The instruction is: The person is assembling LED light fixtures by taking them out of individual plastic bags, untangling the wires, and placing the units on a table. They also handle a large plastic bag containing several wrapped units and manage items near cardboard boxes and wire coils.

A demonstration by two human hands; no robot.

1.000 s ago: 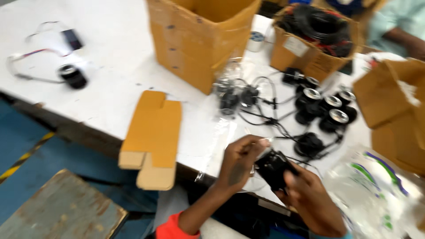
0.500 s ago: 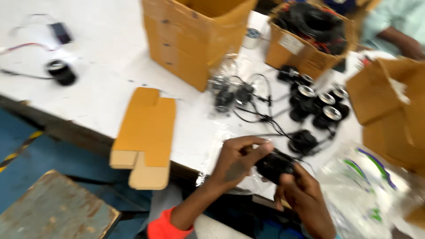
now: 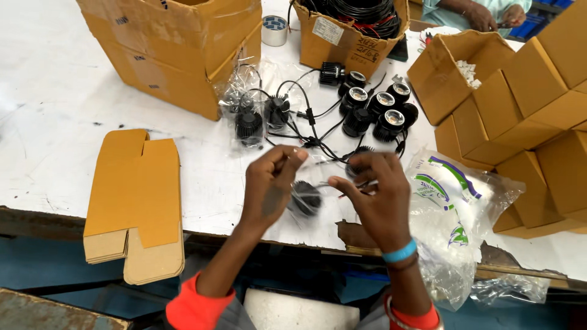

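Both hands are busy over the near edge of the white surface. Left hand has its grip pinched at the fingertips on what looks like a clear plastic bag, with a black finned lamp body hanging just under it, apparently inside the bag. Right hand has thumb and fingers curled toward the same spot, pinching the bag's other side or a thin wire; hard to tell which.

Progress-wise, it looks like early days. A couple of bagged black units sit further back near the big cardboard box, so a few seem done. A cluster of loose lamp units with tangled black cables is waiting just beyond the hands, unbagged as far as one can see. A flat folded carton lies on the left at the surface edge, not yet made up. Stacked small boxes sit on the right, and a printed plastic bag droops over the near edge.
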